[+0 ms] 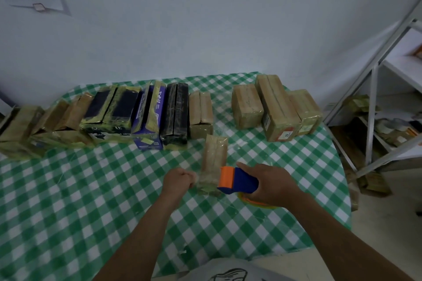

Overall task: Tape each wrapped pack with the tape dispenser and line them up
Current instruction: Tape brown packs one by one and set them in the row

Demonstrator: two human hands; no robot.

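**A:** Which way is the long tan wrapped pack pointing?

**B:** It is lying flat on the green-and-white checked tablecloth. Its long axis is running away from the person, and the far end is leaning slightly right, toward the wall.

**A:** And the dispenser?

**B:** The blue plastic tape dispenser with the orange front is sitting at that pack's near right edge, with its orange end facing left onto the pack.

**A:** Is anything holding other things?

**B:** Well to the right of the pack, a grey metal shelf rack is carrying tan bundles on its lower tiers. They are too blurred to describe further.

**A:** How are the hands sitting?

**B:** The right hand is gripping the tape dispenser from the right side of the pack. The left hand is resting in a fist, touching the pack's near left edge. I cannot tell whether it is pinching anything.

**A:** Are there other packs?

**B:** Beyond the pack to the left, a row of taped packs in tan, black and purple is standing side by side. Beyond it to the right, three tan packs are sitting together.
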